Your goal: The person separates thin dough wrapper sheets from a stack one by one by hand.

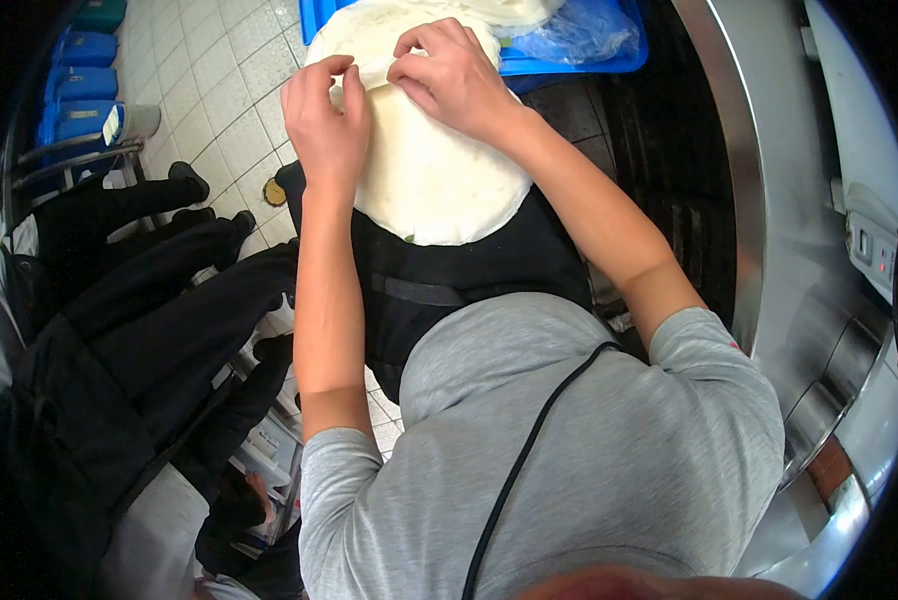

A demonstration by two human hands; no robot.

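A large, thin, white round flatbread hangs over the near edge of the blue tray toward my lap, with a small green bit at its lower rim. More white rounds lie beyond it in the tray. My left hand is curled at the flatbread's upper left, thumb and fingers pinching at its edge. Close by on the right, my right hand bends its fingers down onto the same edge in a pinch. The fingertips partly hide the edge between them.
The blue tray also holds a clear plastic bag. On the left, several people in black trousers sit or stand near blue bins. A steel counter edge runs along the right, and a tiled floor shows at left.
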